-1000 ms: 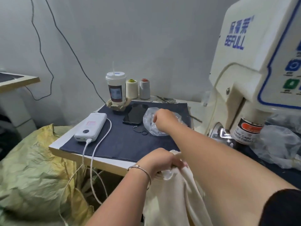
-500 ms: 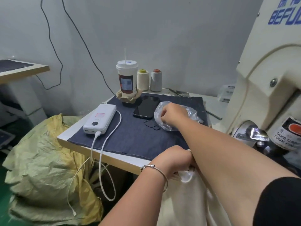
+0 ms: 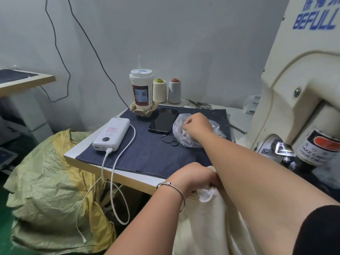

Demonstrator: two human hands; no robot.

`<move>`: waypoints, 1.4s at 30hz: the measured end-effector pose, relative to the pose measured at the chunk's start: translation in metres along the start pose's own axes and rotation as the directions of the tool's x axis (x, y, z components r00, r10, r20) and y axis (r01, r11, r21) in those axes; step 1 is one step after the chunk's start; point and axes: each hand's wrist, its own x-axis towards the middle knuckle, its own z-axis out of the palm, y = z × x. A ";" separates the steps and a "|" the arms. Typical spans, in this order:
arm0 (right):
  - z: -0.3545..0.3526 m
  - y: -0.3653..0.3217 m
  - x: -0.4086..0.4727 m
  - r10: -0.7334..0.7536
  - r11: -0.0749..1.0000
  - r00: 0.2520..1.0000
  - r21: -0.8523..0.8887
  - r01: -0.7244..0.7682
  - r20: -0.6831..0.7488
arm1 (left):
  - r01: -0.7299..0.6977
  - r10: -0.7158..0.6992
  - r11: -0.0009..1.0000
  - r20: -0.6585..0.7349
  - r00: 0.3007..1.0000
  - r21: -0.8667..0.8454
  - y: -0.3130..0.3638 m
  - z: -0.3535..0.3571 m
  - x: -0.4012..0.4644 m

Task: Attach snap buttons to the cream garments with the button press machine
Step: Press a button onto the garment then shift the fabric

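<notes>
Fingers of the right hand (image 3: 196,126) are dipping, curled, into a clear plastic bag (image 3: 184,142) on the desk (image 3: 117,178), perhaps pinching a snap. The left hand (image 3: 195,176) is gripping the cream garment (image 3: 211,218) at the desk's edge, beside the button press machine (image 3: 298,100).

White power bank (image 3: 112,134) left of black phone (image 3: 163,120); clear plastic bag (image 3: 185,133) right; paper cup (image 3: 141,90) behind, all on denim mat (image 3: 147,155).

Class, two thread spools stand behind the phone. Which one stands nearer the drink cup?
The cream spool with the yellow top: it stands right beside the drink cup. The grey spool with the reddish top stands on its far side.
</notes>
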 end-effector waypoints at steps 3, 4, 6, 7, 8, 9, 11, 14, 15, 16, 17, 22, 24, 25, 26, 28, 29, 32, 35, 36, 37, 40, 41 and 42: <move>-0.016 0.001 -0.019 -0.001 0.987 0.992 0.160 0.022 -0.129 | -0.003 0.003 0.999 0.009 1.000 -0.047 -0.002 0.001 -0.005; -0.022 0.000 -0.031 -0.020 0.972 0.987 0.230 0.057 -0.159 | 0.009 -0.009 0.998 0.005 1.000 -0.066 -0.001 0.001 -0.008; -0.032 0.000 -0.062 -0.064 0.914 0.982 0.385 0.130 -0.179 | 0.040 -0.040 0.991 0.001 0.999 -0.124 -0.003 0.001 -0.010; -0.036 0.003 -0.079 -0.089 0.879 0.979 0.448 0.163 -0.182 | 0.050 -0.050 0.987 0.006 0.999 -0.153 -0.002 0.000 -0.013; -0.040 0.007 -0.098 -0.113 0.848 0.975 0.493 0.195 -0.191 | 0.056 -0.056 0.983 0.007 0.998 -0.175 0.001 0.000 -0.019; -0.045 0.012 -0.117 -0.139 0.822 0.969 0.522 0.227 -0.203 | 0.044 -0.045 0.981 -0.001 0.999 -0.187 0.003 0.001 -0.024; -0.054 0.026 -0.157 -0.186 0.786 0.957 0.551 0.281 -0.223 | 0.009 -0.018 0.972 -0.036 0.999 -0.233 0.007 0.005 -0.030; -0.074 0.063 -0.218 -0.274 0.743 0.931 0.561 0.364 -0.241 | 0.003 -0.020 0.972 -0.070 0.997 -0.236 0.010 0.010 -0.039; -0.083 0.080 -0.234 -0.300 0.747 0.916 0.532 0.398 -0.264 | 0.019 -0.033 0.972 -0.059 0.998 -0.235 0.009 0.010 -0.041; -0.092 0.099 -0.246 -0.313 0.765 0.902 0.483 0.425 -0.298 | 0.034 -0.047 0.973 -0.048 0.998 -0.228 0.008 0.010 -0.044; -0.104 0.119 -0.254 -0.304 0.795 0.892 0.427 0.431 -0.335 | 0.038 -0.049 0.973 -0.046 0.998 -0.228 0.007 0.010 -0.045; -0.162 0.227 -0.235 0.031 0.961 0.934 0.268 0.070 -0.356 | 0.038 -0.056 0.967 -0.064 0.996 -0.253 0.008 0.013 -0.045; -0.171 0.254 -0.221 0.106 0.982 0.958 0.177 -0.060 -0.268 | 0.048 -0.062 0.964 -0.045 0.997 -0.262 0.007 0.013 -0.042; -0.173 0.262 -0.216 0.142 0.981 0.967 0.164 -0.109 -0.212 | 0.047 -0.059 0.963 -0.036 0.998 -0.265 0.007 0.013 -0.042; -0.173 0.266 -0.212 0.176 0.974 0.973 0.173 -0.149 -0.149 | 0.047 -0.058 0.962 -0.030 0.998 -0.268 0.006 0.012 -0.041; -0.173 0.272 -0.207 0.219 0.958 0.975 0.195 -0.210 -0.028 | 0.045 -0.056 0.962 -0.032 0.998 -0.269 0.003 0.012 -0.038; -0.174 0.273 -0.205 0.228 0.955 0.974 0.193 -0.227 0.015 | 0.040 -0.051 0.961 -0.036 0.998 -0.274 0.002 0.012 -0.037; -0.178 0.271 -0.199 0.236 0.953 0.969 0.176 -0.244 0.069 | 0.017 -0.026 0.956 -0.027 0.999 -0.294 -0.001 0.011 -0.035; -0.181 0.269 -0.194 0.253 0.952 0.964 0.158 -0.264 0.086 | 0.014 -0.021 0.948 -0.019 1.000 -0.317 0.000 0.011 -0.034; -0.182 0.269 -0.194 0.257 0.950 0.963 0.163 -0.267 0.080 | 0.007 -0.014 0.946 -0.018 1.000 -0.323 0.000 0.011 -0.034; -0.182 0.270 -0.194 0.257 0.948 0.964 0.173 -0.266 0.074 | -0.001 -0.005 0.945 -0.017 1.000 -0.328 0.001 0.012 -0.034; -0.182 0.274 -0.195 0.253 0.946 0.966 0.196 -0.258 0.052 | 0.000 -0.004 0.942 -0.010 1.000 -0.336 0.001 0.013 -0.033; -0.181 0.275 -0.195 0.256 0.945 0.966 0.198 -0.259 0.042 | 0.005 -0.007 0.941 -0.005 1.000 -0.338 0.001 0.012 -0.034; -0.180 0.276 -0.194 0.260 0.945 0.965 0.198 -0.262 0.032 | 0.010 -0.011 0.941 -0.003 1.000 -0.337 0.001 0.012 -0.033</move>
